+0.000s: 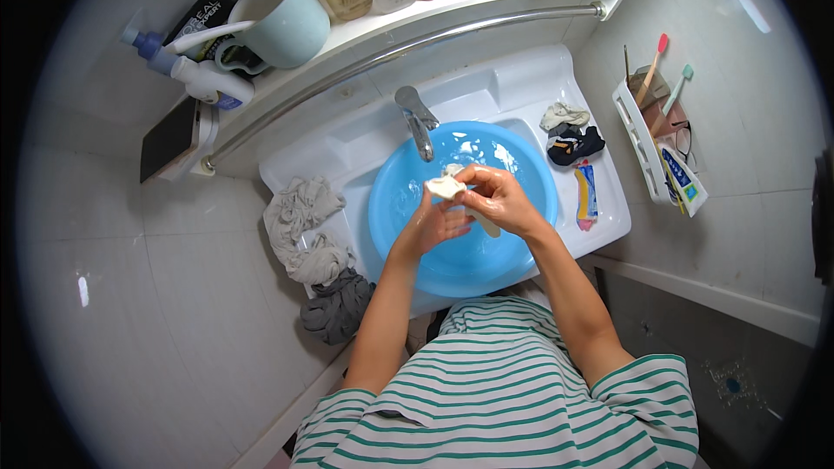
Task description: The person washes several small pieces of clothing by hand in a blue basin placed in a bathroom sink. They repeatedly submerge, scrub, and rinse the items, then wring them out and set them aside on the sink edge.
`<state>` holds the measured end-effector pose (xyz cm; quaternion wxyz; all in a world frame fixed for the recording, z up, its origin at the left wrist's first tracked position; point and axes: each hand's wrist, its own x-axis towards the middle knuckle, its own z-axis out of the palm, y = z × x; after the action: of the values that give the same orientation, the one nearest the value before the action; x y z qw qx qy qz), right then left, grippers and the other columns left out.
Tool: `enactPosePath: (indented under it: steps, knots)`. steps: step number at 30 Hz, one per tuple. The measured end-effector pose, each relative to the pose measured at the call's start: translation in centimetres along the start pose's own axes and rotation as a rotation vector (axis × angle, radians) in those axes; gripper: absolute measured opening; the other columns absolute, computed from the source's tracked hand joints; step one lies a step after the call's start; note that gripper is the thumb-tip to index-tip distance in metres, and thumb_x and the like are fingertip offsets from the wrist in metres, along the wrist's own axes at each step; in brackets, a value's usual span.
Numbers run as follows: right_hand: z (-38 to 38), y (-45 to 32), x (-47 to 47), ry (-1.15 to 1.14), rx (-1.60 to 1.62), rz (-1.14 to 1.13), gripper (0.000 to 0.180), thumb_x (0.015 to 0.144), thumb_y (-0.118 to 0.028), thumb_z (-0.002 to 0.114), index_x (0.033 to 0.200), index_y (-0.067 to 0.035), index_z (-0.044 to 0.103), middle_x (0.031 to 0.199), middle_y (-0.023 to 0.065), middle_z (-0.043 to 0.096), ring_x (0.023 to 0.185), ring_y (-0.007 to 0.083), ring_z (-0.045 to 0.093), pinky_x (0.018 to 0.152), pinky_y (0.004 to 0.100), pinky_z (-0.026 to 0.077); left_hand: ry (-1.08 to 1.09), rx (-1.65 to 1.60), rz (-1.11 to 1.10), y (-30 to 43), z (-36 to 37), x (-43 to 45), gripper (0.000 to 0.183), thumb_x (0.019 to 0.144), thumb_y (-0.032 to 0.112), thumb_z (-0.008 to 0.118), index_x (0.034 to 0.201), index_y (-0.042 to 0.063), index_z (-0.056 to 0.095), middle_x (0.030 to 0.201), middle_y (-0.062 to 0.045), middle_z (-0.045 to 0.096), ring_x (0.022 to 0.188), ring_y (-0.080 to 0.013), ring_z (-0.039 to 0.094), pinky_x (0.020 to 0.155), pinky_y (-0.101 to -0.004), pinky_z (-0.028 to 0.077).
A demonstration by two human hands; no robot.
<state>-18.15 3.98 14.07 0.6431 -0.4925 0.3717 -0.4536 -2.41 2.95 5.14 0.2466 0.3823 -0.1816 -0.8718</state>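
Both my hands are over a blue plastic basin (386,234) of water set in the white washbasin. Between them is a small wet off-white cloth, likely a sock (445,187), with part of it hanging below my right hand. My right hand (502,202) pinches its edge between thumb and fingers. On the other side, my left hand (431,225) has its thumb against the cloth and its lower fingers spread, palm up. What the left index finger does behind the cloth is hidden. A chrome faucet (417,120) reaches over the basin's far rim.
Light grey wet cloths (303,208) and a dark grey one (339,309) lie on the left ledge. Socks (573,143) and a colourful plastic wrapper (586,195) rest on the right ledge. A metal rail (417,45) runs below a shelf holding a mug (280,23) and bottles. A toothbrush holder (642,143) hangs right.
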Motion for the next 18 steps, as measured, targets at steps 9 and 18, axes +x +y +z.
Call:
enactPosePath:
  steps: [9, 18]
  knots:
    - [-3.2, 5.3, -3.7, -0.070, -0.724, 0.127, 0.026, 0.071, -0.021, 0.069, 0.089, -0.005, 0.060, 0.060, 0.0031, 0.052, 0.053, 0.0108, 0.048, 0.049, 0.0249, 0.039, 0.166, -0.264, 0.404, -0.4, -6.4, 5.4, 0.026, 0.089, 0.015, 0.041, 0.111, 0.000, 0.044, 0.101, -0.011, 0.053, 0.095, -0.0224, 0.052, 0.081, -0.0374, 0.044]
    - [-0.5, 6.8, 0.1, 0.404, -0.322, 0.208, 0.028, 0.071, -0.025, 0.070, 0.078, -0.001, 0.058, 0.060, 0.0005, 0.052, 0.055, 0.0062, 0.046, 0.050, 0.0230, 0.038, 0.065, 0.119, 0.449, 0.4, -0.3, 0.9, 0.038, 0.091, 0.013, 0.033, 0.127, 0.000, 0.030, 0.121, -0.012, 0.044, 0.112, -0.0182, 0.043, 0.094, -0.0307, 0.035]
